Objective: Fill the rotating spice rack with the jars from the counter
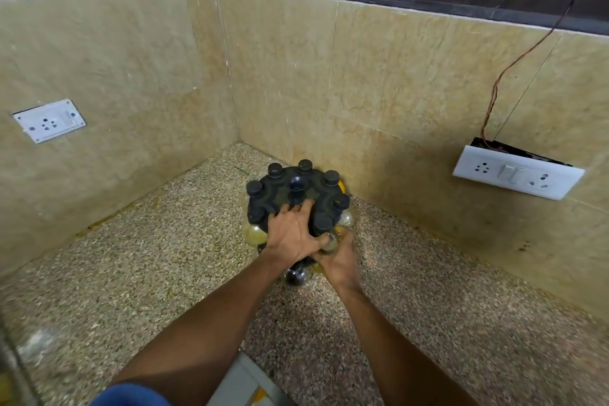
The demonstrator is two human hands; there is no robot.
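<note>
The rotating spice rack is standing near the worktop's back corner, black lids ringing its top; the left hand is lying flat on the top plate, fingers straight, steadying it; the right hand is curling round a clear jar at the rack's near side. Judging by this, the jar is being seated; keeping the rack from turning while sliding the jar fully in should serve best.
</note>
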